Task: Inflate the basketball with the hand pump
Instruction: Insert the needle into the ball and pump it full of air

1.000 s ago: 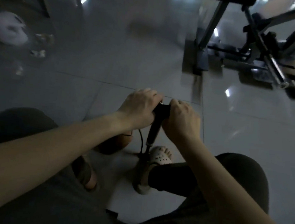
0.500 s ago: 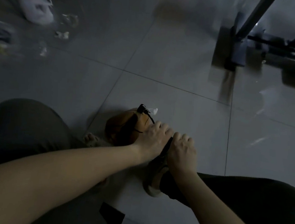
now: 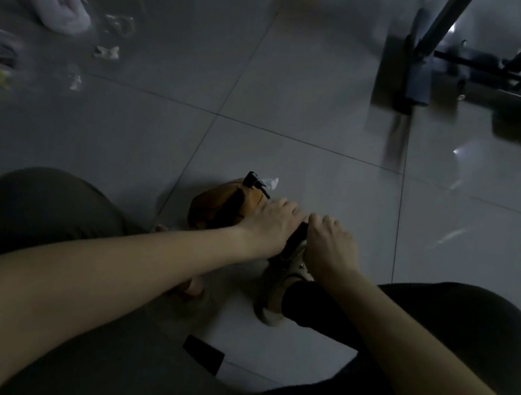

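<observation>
Gripping handle (image 3: 299, 233), both fists curled round it: left hand (image 3: 269, 226), right hand (image 3: 331, 249). Handle low, just above my shoe (image 3: 276, 292). Left of grip, beside left hand: ball (image 3: 214, 209) on floor (image 3: 317, 177), hose fitting (image 3: 250, 178) on its far side. Next pull likely straight up, toward me.

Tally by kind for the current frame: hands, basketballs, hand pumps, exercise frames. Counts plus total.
Hands: 2, the left hand and the right hand, both on the pump handle
Basketball: 1
Hand pump: 1, mostly hidden by the hands
Exercise frame: 1, at top right
Total: 5
</observation>
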`<state>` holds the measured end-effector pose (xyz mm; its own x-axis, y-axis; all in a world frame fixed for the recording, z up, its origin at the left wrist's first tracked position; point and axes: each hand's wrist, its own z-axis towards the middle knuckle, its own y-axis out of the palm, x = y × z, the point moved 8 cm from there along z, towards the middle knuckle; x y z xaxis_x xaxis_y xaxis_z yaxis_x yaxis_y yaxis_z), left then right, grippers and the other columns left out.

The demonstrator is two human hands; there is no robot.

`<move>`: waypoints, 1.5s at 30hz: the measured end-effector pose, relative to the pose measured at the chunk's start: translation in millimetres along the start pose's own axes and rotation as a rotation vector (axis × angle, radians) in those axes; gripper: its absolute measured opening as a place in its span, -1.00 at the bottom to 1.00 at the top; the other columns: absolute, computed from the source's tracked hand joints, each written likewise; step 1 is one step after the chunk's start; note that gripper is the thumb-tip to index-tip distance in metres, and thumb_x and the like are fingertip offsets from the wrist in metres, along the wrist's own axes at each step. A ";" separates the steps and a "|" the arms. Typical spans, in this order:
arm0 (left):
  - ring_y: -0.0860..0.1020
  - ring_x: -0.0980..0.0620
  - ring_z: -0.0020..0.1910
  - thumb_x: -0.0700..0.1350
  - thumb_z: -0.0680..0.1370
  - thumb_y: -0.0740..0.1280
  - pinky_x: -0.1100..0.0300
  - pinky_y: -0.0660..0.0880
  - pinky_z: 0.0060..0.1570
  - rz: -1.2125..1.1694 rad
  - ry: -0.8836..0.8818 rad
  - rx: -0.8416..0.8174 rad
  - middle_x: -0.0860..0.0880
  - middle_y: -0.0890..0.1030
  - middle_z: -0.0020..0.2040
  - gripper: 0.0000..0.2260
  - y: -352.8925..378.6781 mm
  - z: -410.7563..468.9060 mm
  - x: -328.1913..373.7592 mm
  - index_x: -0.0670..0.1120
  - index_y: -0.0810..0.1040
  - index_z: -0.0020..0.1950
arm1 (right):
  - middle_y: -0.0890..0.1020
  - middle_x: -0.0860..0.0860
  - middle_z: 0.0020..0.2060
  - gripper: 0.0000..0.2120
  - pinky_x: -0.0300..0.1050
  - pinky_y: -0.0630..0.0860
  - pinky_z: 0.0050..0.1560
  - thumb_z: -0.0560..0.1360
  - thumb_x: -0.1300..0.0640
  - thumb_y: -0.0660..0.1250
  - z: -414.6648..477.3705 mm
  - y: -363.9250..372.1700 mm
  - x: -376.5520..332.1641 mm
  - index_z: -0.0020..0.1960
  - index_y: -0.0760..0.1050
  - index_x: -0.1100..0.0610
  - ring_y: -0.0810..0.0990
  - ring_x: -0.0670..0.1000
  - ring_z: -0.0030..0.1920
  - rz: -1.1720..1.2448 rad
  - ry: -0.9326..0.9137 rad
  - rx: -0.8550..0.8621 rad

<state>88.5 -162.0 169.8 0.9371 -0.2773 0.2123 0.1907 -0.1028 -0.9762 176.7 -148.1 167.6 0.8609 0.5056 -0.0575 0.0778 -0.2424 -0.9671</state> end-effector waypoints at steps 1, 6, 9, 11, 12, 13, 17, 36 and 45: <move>0.46 -0.09 0.05 -0.11 0.54 0.08 0.12 0.32 -0.07 -0.008 0.023 0.055 -0.09 0.49 0.06 -0.72 -22.8 -0.3 2.5 -0.11 0.45 0.19 | 0.53 0.09 -0.02 -0.88 -0.07 0.41 -0.15 0.54 0.18 0.23 -1.6 -21.2 2.1 0.07 0.36 0.11 0.53 0.10 -0.05 -0.010 -0.014 0.067; 0.43 -0.03 -0.12 -0.06 0.47 0.10 0.16 0.29 -0.18 -0.001 0.045 0.328 -0.07 0.50 -0.07 -0.73 -107.8 5.0 13.5 -0.12 0.49 0.04 | 0.38 0.00 -0.23 -0.81 -0.08 0.27 -0.26 0.49 0.01 0.03 -11.2 -110.1 6.4 -0.07 0.34 0.10 0.36 0.02 -0.25 -0.008 -0.059 0.441; 0.42 -0.04 -0.10 -0.06 0.51 0.13 0.14 0.26 -0.16 0.059 0.019 0.326 -0.06 0.49 -0.06 -0.79 -86.7 -2.6 13.9 -0.08 0.47 0.06 | 0.42 0.02 -0.22 -0.90 -0.09 0.29 -0.31 0.54 0.08 0.09 -14.5 -83.9 -1.7 -0.05 0.34 0.09 0.35 0.01 -0.26 0.000 -0.054 0.424; 0.43 -0.08 -0.09 -0.05 0.55 0.08 0.08 0.31 -0.14 0.099 0.005 0.255 -0.09 0.48 -0.05 -0.80 -47.7 -14.9 15.4 -0.08 0.43 0.05 | 0.43 0.02 -0.19 -0.92 -0.12 0.33 -0.32 0.55 0.11 0.13 -17.9 -41.7 -4.8 0.00 0.36 0.08 0.35 0.00 -0.24 -0.002 -0.024 0.314; 0.43 -0.09 -0.09 -0.07 0.56 0.09 0.06 0.33 -0.14 0.121 -0.012 0.218 -0.10 0.48 -0.04 -0.82 -29.4 -20.0 15.0 -0.08 0.42 0.05 | 0.43 0.03 -0.18 -0.92 -0.13 0.34 -0.32 0.55 0.13 0.12 -19.6 -23.3 -5.9 0.00 0.37 0.09 0.35 0.00 -0.23 0.010 -0.008 0.273; 0.44 -0.09 -0.09 -0.09 0.57 0.14 0.06 0.36 -0.14 0.129 -0.033 0.185 -0.11 0.49 -0.03 -0.86 -14.1 -22.7 13.3 -0.08 0.42 0.05 | 0.44 0.04 -0.18 -0.91 -0.12 0.36 -0.32 0.55 0.14 0.12 -20.0 -9.0 -7.4 0.00 0.38 0.10 0.36 0.01 -0.23 0.029 0.002 0.250; 0.46 -0.08 -0.03 -0.10 0.56 0.28 0.08 0.45 -0.09 0.131 -0.086 0.098 -0.12 0.49 0.05 -0.82 22.7 -18.4 2.9 -0.08 0.42 0.14 | 0.47 0.09 -0.12 -0.93 -0.03 0.49 -0.24 0.59 0.16 0.13 -6.4 24.0 -9.5 0.01 0.38 0.11 0.42 0.07 -0.16 0.034 0.047 0.174; 0.45 -0.08 -0.05 0.02 0.50 -0.07 0.05 0.38 -0.03 0.007 0.026 0.162 -0.10 0.50 -0.02 -0.61 -64.8 -4.1 -3.6 -0.12 0.45 0.07 | 0.40 -0.02 -0.18 -0.87 -0.07 0.45 -0.28 0.53 0.05 0.28 7.3 -60.6 -1.9 -0.04 0.36 0.07 0.39 -0.01 -0.21 0.062 -0.181 0.316; 0.43 -0.09 -0.11 -0.05 0.54 0.02 0.06 0.41 -0.09 0.077 -0.007 0.228 -0.09 0.48 -0.07 -0.76 -47.4 -9.6 8.3 -0.09 0.42 0.04 | 0.39 -0.01 -0.25 -0.95 -0.11 0.39 -0.34 0.48 0.08 0.19 -9.3 -46.7 -1.7 -0.12 0.35 0.06 0.33 -0.02 -0.27 0.051 -0.077 0.399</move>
<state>84.4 -168.7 218.2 0.9532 -0.2696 0.1370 0.1787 0.1368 -0.9744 176.3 -145.4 215.2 0.8175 0.5651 -0.1113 -0.1778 0.0639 -0.9820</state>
